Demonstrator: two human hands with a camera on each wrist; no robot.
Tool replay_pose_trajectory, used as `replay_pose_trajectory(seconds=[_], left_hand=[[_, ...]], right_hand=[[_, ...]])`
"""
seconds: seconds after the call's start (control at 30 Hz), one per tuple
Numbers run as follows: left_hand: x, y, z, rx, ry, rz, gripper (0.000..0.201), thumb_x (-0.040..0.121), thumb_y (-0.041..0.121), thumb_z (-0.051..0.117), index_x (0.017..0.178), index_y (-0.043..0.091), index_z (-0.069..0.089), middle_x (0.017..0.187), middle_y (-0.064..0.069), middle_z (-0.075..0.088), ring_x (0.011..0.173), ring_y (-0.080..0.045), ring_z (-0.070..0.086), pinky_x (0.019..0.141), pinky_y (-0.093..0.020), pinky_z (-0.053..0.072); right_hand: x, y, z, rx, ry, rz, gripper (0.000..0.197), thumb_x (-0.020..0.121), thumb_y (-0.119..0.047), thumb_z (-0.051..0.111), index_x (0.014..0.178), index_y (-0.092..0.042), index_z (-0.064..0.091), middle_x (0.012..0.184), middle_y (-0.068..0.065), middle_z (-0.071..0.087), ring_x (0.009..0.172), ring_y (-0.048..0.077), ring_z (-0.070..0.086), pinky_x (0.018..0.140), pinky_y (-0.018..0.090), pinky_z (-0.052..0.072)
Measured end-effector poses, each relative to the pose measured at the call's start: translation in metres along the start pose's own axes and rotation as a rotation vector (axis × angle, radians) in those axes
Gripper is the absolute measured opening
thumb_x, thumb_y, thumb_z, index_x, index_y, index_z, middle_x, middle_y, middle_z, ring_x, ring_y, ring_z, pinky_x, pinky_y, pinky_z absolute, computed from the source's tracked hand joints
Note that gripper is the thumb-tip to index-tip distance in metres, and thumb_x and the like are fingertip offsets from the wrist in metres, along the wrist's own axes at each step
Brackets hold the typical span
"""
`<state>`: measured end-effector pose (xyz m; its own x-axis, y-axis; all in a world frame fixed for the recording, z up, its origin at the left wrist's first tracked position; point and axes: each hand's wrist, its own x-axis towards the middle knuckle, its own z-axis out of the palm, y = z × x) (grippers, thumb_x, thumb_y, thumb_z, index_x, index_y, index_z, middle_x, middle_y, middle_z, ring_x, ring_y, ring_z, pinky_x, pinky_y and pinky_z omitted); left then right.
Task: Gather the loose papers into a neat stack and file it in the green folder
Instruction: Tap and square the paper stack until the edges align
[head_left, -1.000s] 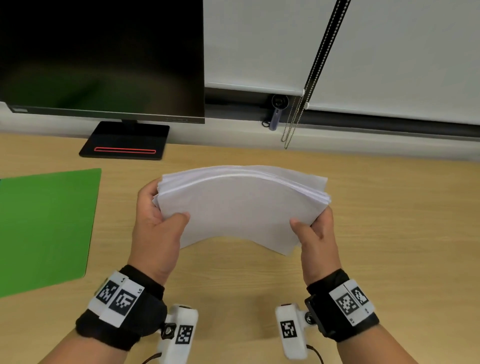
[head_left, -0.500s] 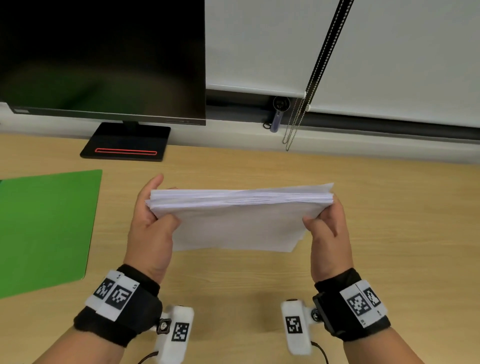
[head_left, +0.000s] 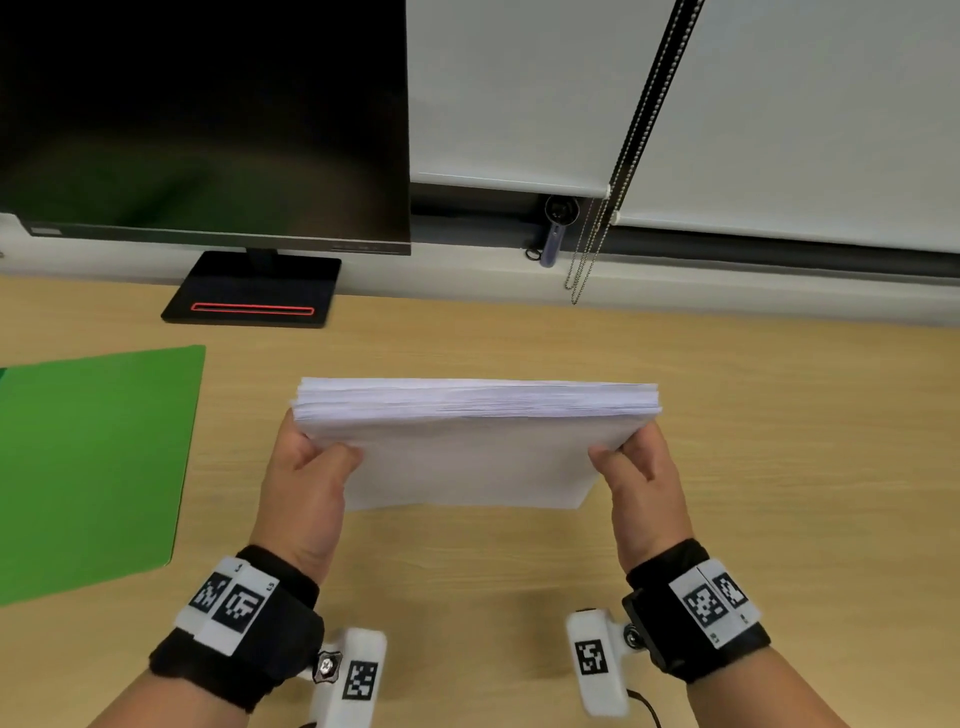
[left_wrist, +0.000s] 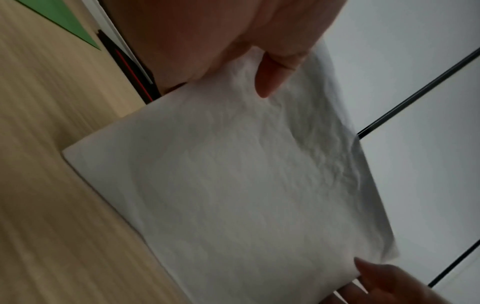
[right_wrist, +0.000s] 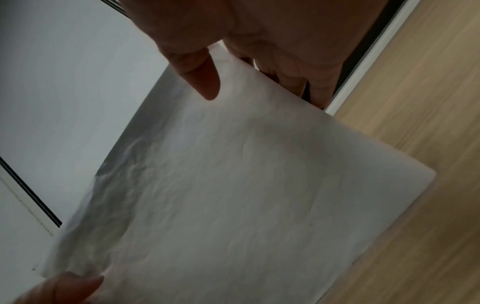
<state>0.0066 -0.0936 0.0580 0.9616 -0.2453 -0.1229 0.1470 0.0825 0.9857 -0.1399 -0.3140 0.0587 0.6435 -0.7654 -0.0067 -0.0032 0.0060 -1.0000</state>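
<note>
A stack of white papers (head_left: 470, 452) stands nearly upright on its long lower edge above the wooden desk (head_left: 779, 467), its top edges roughly level. My left hand (head_left: 311, 467) grips the stack's left end, thumb on the near face. My right hand (head_left: 631, 462) grips the right end the same way. The wrist views show the stack (left_wrist: 233, 185) (right_wrist: 233, 195) from each side, with a thumb (left_wrist: 270, 78) (right_wrist: 200, 78) pressed on its crinkled near sheet. The green folder (head_left: 88, 467) lies shut and flat on the desk at the left.
A dark monitor (head_left: 202, 114) on a black base (head_left: 254, 288) stands at the back left. White roller blinds with a bead chain (head_left: 597, 244) hang behind the desk. Bare wood lies to the right of the stack and in front of it.
The stack has gone from bowed and tilted back to upright and straight. Its sheets have drawn level along the top, and both hands have shifted slightly outward and upward.
</note>
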Motion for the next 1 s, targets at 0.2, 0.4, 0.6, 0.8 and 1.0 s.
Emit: replay_pose_trajectory(seconds=[0.2, 0.4, 0.6, 0.8, 1.0], left_hand=[[0.002, 0.001, 0.000, 0.028, 0.020, 0.002, 0.037, 0.088, -0.010, 0.049, 0.106, 0.017, 0.066, 0.087, 0.011, 0.071, 0.077, 0.005, 0.066, 0.063, -0.011, 0.047], [-0.001, 0.006, 0.006, -0.035, 0.020, 0.030, 0.037, 0.093, -0.005, 0.050, 0.100, 0.026, 0.067, 0.094, 0.012, 0.073, 0.086, -0.001, 0.067, 0.068, -0.015, 0.050], [-0.001, 0.009, 0.005, -0.003, 0.021, 0.093, 0.041, 0.092, -0.003, 0.051, 0.107, 0.033, 0.064, 0.098, 0.013, 0.071, 0.085, -0.001, 0.064, 0.072, -0.022, 0.048], [0.001, 0.018, 0.003, -0.008, 0.048, 0.226, 0.063, 0.092, -0.013, 0.052, 0.140, 0.027, 0.045, 0.126, 0.003, 0.063, 0.106, 0.000, 0.062, 0.084, -0.008, 0.051], [-0.002, 0.015, -0.004, 0.336, -0.009, 0.413, 0.069, 0.097, 0.001, 0.052, 0.148, 0.044, 0.035, 0.145, 0.005, 0.043, 0.132, -0.017, 0.048, 0.116, -0.042, 0.038]], right_hand=[[-0.001, 0.008, 0.000, -0.035, -0.007, 0.005, 0.037, 0.094, 0.007, 0.053, 0.112, -0.024, 0.063, 0.092, -0.020, 0.075, 0.091, -0.002, 0.068, 0.083, 0.022, 0.048], [0.000, 0.006, 0.003, -0.048, 0.030, -0.025, 0.017, 0.101, -0.010, 0.051, 0.104, -0.022, 0.062, 0.096, -0.009, 0.070, 0.089, 0.004, 0.064, 0.083, 0.029, 0.050], [-0.008, -0.005, 0.007, 0.014, 0.013, -0.009, 0.009, 0.100, -0.031, 0.055, 0.103, -0.025, 0.061, 0.089, -0.019, 0.068, 0.083, -0.003, 0.062, 0.076, 0.017, 0.048], [0.000, -0.038, 0.020, 0.219, 0.166, -0.010, 0.082, 0.062, -0.083, 0.066, 0.110, -0.016, 0.064, 0.106, -0.010, 0.063, 0.112, 0.018, 0.057, 0.101, 0.037, 0.040], [0.007, -0.046, 0.030, 0.247, 0.236, 0.062, 0.031, 0.072, -0.051, 0.068, 0.088, -0.025, 0.063, 0.092, -0.006, 0.058, 0.095, 0.016, 0.052, 0.088, 0.036, 0.039]])
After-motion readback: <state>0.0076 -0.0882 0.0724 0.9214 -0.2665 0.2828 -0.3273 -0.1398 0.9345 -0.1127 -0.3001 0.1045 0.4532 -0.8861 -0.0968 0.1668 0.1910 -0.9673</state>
